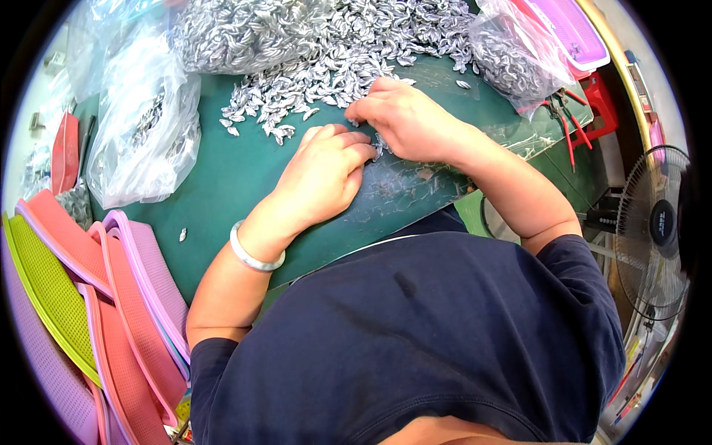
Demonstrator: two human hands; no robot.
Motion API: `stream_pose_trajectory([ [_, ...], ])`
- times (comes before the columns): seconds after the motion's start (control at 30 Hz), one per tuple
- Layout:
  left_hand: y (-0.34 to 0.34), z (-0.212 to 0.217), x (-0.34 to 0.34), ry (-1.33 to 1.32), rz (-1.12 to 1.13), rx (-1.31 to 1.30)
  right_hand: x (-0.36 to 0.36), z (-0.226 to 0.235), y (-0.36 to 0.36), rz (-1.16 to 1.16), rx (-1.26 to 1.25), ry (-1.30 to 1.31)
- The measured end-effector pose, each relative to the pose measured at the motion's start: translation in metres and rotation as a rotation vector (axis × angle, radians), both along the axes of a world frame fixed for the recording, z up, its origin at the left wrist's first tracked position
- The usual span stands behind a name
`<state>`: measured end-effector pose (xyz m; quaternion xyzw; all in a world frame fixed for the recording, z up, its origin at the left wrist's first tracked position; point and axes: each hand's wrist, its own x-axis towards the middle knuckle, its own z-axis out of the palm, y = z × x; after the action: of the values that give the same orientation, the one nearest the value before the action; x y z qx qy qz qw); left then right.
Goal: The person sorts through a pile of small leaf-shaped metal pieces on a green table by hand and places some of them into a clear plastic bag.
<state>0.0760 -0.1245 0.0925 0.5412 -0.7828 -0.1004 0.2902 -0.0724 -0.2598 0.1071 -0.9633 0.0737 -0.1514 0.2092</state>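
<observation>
Close together over the green tabletop (245,174), both my hands work near its front edge. My left hand (320,174), with a pale bangle (252,256) on the wrist, has its fingers curled and pressed together. My right hand (415,122) is bent over, thumb and fingers pinched; what either hand holds is hidden. A few small silver-grey twisted pieces (380,146) show between the left fingertips and the right palm. Just beyond the hands spreads a large loose heap of the same silver-grey pieces (337,78).
Clear plastic bags of such pieces stand at left (148,126), top (245,37) and right (512,63). Red-handled pliers (567,122) lie at the right edge. Colourful perforated plastic baskets (133,297) are stacked at left. A fan (656,222) stands at right. One stray piece (183,234) lies left.
</observation>
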Motion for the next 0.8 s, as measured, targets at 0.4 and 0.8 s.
stream_pose_trajectory([
  [0.4, -0.018, -0.004, 0.009, -0.027, 0.197, -0.065, -0.006, 0.004, -0.013, -0.111, 0.047, -0.099],
  [0.8, -0.015, -0.003, 0.013, -0.026, 0.235, -0.065, -0.015, 0.002, -0.007, -0.056, -0.017, -0.019],
])
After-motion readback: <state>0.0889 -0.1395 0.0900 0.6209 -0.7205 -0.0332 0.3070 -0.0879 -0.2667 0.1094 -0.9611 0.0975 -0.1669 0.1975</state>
